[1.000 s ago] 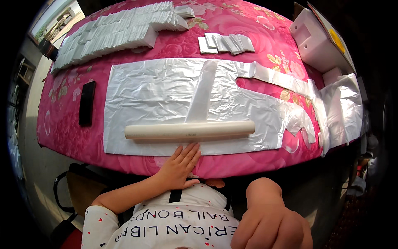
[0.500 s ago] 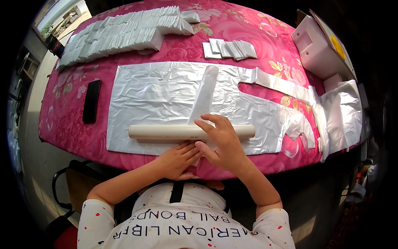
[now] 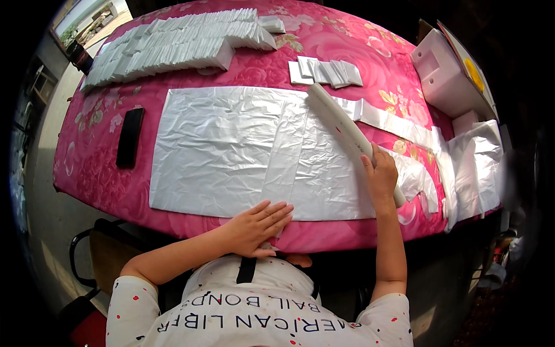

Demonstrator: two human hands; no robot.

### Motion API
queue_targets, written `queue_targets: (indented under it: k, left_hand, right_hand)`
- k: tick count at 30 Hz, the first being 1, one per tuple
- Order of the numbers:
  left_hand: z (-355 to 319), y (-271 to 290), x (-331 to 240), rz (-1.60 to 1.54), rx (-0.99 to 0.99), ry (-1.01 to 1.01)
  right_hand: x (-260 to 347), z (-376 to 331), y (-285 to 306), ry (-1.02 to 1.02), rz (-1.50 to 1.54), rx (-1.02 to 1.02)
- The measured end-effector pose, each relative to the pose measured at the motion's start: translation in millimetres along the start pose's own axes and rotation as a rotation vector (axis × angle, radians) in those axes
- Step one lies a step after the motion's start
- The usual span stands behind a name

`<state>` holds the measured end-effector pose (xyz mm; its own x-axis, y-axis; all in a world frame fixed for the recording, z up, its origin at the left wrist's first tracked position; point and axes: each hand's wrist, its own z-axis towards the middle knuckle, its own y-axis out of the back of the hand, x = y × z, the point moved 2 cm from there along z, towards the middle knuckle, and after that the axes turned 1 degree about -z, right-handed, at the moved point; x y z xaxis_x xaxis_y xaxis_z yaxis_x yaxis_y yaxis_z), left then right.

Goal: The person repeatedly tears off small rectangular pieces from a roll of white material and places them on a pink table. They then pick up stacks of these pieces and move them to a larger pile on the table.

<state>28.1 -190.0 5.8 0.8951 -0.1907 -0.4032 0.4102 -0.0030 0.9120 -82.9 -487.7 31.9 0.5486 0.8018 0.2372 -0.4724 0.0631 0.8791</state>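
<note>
A white plastic bag with cut-out handles [image 3: 225,150] lies spread and slightly crinkled across the table, its handle end toward the right. My left hand [image 3: 258,227] rests flat at the bag's near edge, fingers stretched out and holding nothing. My right hand [image 3: 381,176] is wrapped around the lower part of a white plastic pipe [image 3: 341,121]. That pipe slants over the right part of the bag, its far end pointing to the upper left. Whether it touches the bag, I cannot tell. A flat strip of bag-like film [image 3: 283,153] lies across the bag's middle.
Long rows of folded white packets [image 3: 167,49] stand at the far left. A smaller group of packets [image 3: 329,72] lies beyond the bag. On the left is a black phone-like slab [image 3: 130,139]. More white bags [image 3: 477,168] and a white foam box [image 3: 442,66] occupy the right.
The pipe, earlier lying crosswise near the front, is now in my right hand, swung to the right and tilted. The film strip looks flatter. My left hand has barely moved.
</note>
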Motion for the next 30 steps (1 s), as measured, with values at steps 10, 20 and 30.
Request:
queue_targets:
  k: [10, 20, 30]
  left_hand:
    - [-1.6, -27.9, -32.5, 0.020, -0.045, 0.149]
    - [-4.3, -32.8, -32.9, 0.258, -0.120, 0.098]
    - [-25.9, 8.0, -0.8, -0.051, -0.180, -0.073]
  right_hand:
    - [95.5, -57.3, 10.4, 0.492, 0.312, 0.366]
    - [87.4, 61.9, -59.8, 0.404, 0.265, 0.178]
    - [110.7, -22.2, -26.6, 0.679, 0.595, 0.552]
